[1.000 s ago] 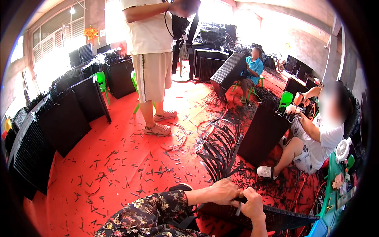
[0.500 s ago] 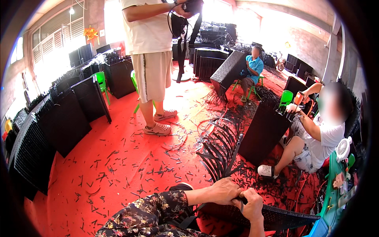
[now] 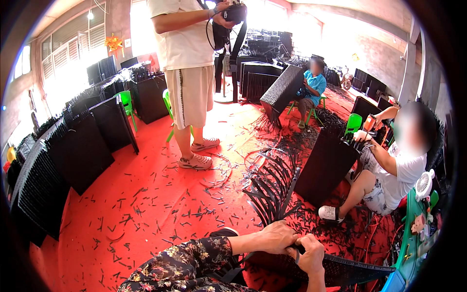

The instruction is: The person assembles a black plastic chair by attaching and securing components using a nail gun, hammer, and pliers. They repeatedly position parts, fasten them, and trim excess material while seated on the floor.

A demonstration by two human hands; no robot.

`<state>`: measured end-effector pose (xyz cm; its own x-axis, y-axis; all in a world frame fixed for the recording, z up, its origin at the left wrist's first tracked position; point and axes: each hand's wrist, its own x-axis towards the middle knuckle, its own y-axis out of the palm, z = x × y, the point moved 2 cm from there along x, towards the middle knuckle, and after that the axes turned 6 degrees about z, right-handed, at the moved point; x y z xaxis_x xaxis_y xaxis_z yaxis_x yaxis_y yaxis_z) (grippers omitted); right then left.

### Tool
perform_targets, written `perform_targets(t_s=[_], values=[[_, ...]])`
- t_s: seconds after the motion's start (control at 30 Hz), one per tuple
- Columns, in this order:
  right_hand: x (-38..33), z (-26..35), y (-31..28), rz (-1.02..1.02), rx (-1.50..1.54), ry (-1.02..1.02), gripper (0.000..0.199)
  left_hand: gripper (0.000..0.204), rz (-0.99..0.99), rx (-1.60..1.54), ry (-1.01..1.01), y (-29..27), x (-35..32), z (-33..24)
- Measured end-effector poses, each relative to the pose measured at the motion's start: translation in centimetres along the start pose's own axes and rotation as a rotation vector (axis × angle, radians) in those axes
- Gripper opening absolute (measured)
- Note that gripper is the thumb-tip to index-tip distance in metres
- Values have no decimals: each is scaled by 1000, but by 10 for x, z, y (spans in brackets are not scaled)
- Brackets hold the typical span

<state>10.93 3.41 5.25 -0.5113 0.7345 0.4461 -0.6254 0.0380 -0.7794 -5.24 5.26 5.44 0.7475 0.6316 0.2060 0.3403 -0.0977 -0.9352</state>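
Note:
At the lower middle, my left hand (image 3: pixel 276 238) and my right hand (image 3: pixel 310 254) meet at the edge of a black woven panel (image 3: pixel 340 268) that lies across my lap. A fan of loose black strips (image 3: pixel 268 192) rises from that edge, just beyond my left hand. My left fingers are closed at the foot of the strips. My right thumb and fingers pinch a short dark strip end (image 3: pixel 300 249) beside them. The hands cover just how the strips pass through the weave.
Black cut scraps litter the red floor (image 3: pixel 146 209). A person (image 3: pixel 187 82) stands ahead with a dark device. Another person (image 3: pixel 389 165) sits at right behind a black panel (image 3: pixel 326 165), holding an orange tool (image 3: pixel 368 122). A green table (image 3: pixel 411 214) with a fan stands at right; panels (image 3: pixel 78 155) line the left.
My hands stay nearly in place on the strip. The standing person's hands and dark device have shifted slightly, and the straps hang differently.

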Motion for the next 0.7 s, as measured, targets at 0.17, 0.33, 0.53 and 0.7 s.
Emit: perform_targets(t_s=[0.17,0.33,0.53,0.7], values=[[1,2,0,-12,12,-14,35,35,5,18,-12,2,-1,1],[2,5,-1,-17,-3,-37,34,37,16,12,-19,-2,-2,1],[-4,5,-11,11,-48,-13,30,37,-42,63,38,7,4,0],[3,4,-4,65,-37,-34,28,25,-51,137,-27,1,-3,2]])
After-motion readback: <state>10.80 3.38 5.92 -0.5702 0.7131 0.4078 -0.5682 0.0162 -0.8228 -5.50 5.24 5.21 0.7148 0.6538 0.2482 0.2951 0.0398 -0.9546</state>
